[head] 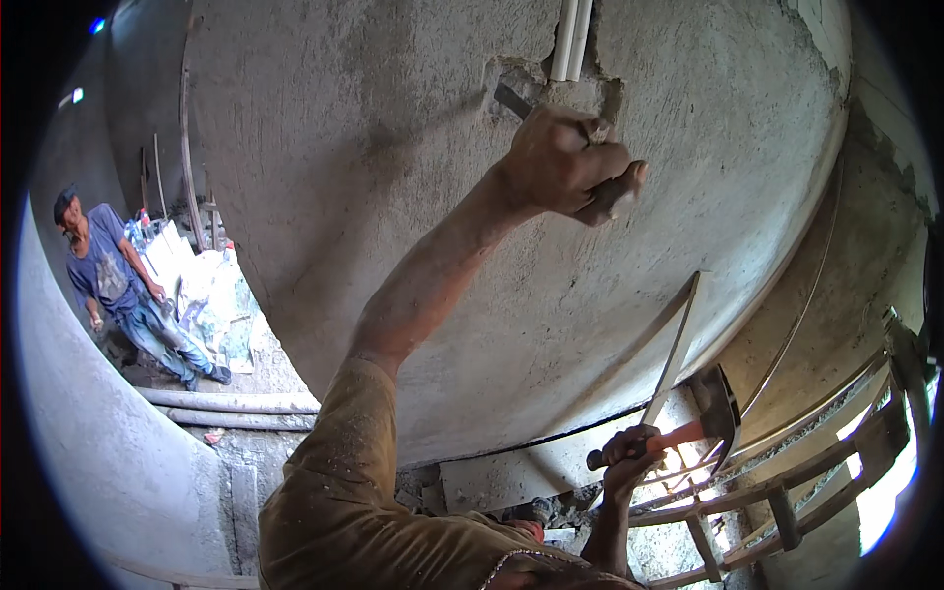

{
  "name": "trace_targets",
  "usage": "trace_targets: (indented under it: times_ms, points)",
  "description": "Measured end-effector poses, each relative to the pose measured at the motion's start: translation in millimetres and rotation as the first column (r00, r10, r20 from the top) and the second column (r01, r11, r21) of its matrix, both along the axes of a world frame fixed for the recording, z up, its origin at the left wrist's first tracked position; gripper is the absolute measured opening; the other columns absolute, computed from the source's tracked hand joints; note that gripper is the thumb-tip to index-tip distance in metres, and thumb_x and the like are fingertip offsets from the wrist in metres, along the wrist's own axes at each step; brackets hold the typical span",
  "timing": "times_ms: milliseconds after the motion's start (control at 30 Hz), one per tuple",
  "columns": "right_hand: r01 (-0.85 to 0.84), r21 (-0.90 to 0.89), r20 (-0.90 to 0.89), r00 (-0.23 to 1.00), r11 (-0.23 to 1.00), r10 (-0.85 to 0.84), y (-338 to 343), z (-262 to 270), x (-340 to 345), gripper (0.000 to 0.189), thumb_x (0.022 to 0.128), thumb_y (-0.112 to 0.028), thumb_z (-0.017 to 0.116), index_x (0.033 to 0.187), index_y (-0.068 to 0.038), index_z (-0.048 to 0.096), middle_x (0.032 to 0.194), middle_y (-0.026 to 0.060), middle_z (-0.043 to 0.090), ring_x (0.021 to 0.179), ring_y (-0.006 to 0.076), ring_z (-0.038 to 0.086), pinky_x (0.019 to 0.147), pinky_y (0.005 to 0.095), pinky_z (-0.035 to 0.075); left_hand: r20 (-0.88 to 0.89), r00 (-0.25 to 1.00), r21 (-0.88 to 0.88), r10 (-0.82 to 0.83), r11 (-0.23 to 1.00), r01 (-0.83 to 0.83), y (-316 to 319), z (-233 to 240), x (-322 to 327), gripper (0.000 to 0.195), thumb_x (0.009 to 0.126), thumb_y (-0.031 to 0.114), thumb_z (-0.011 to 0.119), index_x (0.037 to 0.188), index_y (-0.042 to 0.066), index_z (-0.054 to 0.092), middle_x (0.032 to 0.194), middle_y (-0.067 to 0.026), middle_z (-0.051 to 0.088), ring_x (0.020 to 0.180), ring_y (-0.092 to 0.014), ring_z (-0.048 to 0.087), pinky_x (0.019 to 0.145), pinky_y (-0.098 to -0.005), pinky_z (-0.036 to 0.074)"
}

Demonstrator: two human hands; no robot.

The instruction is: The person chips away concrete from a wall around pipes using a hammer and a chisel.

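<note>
My left hand point(571, 166) is raised against the rough plastered wall point(413, 184), its fist closed around a dark, flat metal chisel or bar point(512, 100). The tool's visible end lies at a shallow chipped recess point(608, 96) in the wall, just below two white plastic conduits point(571, 40) set in a cut channel. The other part of the tool is hidden by my fingers. Low on the right, my right hand point(628, 450) grips a hammer point(677, 436) by its orange and black handle. The hammer's metal head is well away from the wall recess.
A wooden ladder point(785, 509) stands at lower right, near a leaning wooden strip point(675, 346). Another person point(122, 273) stands far left, beside bright sheets and bags point(214, 295). Two pipes point(228, 400) lie across the floor; rubble lies by the wall's foot.
</note>
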State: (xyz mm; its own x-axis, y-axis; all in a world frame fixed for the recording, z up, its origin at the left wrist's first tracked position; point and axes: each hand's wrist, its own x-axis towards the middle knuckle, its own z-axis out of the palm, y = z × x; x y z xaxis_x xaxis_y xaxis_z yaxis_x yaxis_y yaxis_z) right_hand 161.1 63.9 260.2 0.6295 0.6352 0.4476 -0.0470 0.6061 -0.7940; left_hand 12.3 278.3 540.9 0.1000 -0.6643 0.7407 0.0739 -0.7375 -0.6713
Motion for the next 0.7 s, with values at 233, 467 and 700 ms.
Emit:
trace_targets:
  times_ms: [233,467,700]
  points:
    - [-0.094,0.125,0.102,0.992,0.988,0.081,10,47,13,0.061,0.075,-0.069,0.029,0.061,-0.010,0.035,0.041,-0.0016,0.024,0.031,0.0070,0.023,0.027,0.0209,0.018,0.074,0.993,-0.069,0.091,0.994,-0.086,8,27,-12,0.037,0.072,0.015,0.059,0.043,0.015,0.037,0.033,0.0040,0.033,0.027,-0.005,0.033,0.025,-0.0251,0.025]
    - [-0.147,0.764,0.232,0.971,0.628,-0.055,-1,192,-31,0.058,0.080,-0.062,0.023,0.057,-0.011,0.037,0.044,-0.0025,0.029,0.035,0.0071,0.025,0.032,0.0219,0.021,0.195,0.980,-0.173,0.050,0.985,-0.016,3,45,-20,0.025,0.063,0.017,0.060,0.044,0.013,0.044,0.034,0.0026,0.037,0.028,-0.009,0.037,0.029,-0.0250,0.032]
    - [0.284,0.051,0.591,0.764,0.957,-0.258,54,178,-21,0.033,0.087,-0.035,0.035,0.063,-0.011,0.033,0.056,-0.0040,0.031,0.046,0.0064,0.030,0.041,0.0206,0.024,0.139,0.988,-0.250,0.065,0.968,-0.028,8,45,-29,0.018,0.055,0.015,0.057,0.045,0.013,0.042,0.036,0.0020,0.037,0.031,-0.011,0.037,0.033,-0.0265,0.032]
